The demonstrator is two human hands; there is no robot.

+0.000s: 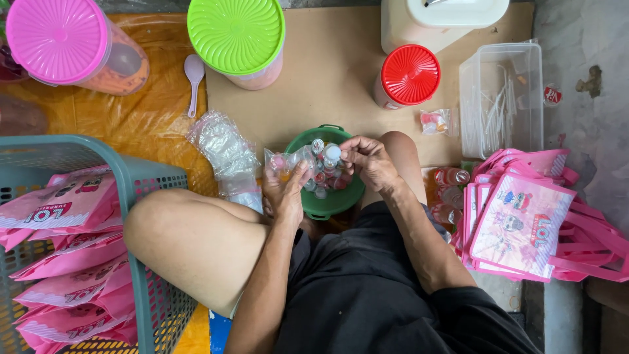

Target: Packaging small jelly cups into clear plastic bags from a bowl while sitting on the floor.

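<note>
A brown sheet of cardboard (pixel 314 72) covers the floor, with orange plastic sheeting (pixel 151 111) to its left and a grey concrete wall (pixel 583 85) on the right. The person sits low, bare knees raised.

Between the knees stands a green bowl (pixel 327 203) filled with small bottles with white and red caps. Over it the left hand (pixel 285 190) pinches a small clear plastic bag (pixel 288 160) between thumb and fingers, the bag already holding small items. The right hand (pixel 370 160) has its fingers pressed together around a small white-capped bottle (pixel 332 153), just beside the bag's mouth.

Just left of the bowl lies a crumpled bundle of clear bags (pixel 226 154). Farther back stand three round jars: one with a pink lid (pixel 56 39), one with a green lid (pixel 236 33), one with a red lid (pixel 410 74). A pale pink spoon (pixel 194 75) lies between the pink and green ones. A small sealed packet (pixel 436 122) rests near the red-lidded jar, and a clear rectangular box (pixel 501 98) of white sticks stands to its right.

On the right, a stack of pink printed bags (pixel 524 219) with cartoon figures fans out; more of the same fill a teal mesh basket (pixel 141 196) on the left, close against the left knee. A few bottles (pixel 451 187) lie between the right knee and the stack.
</note>
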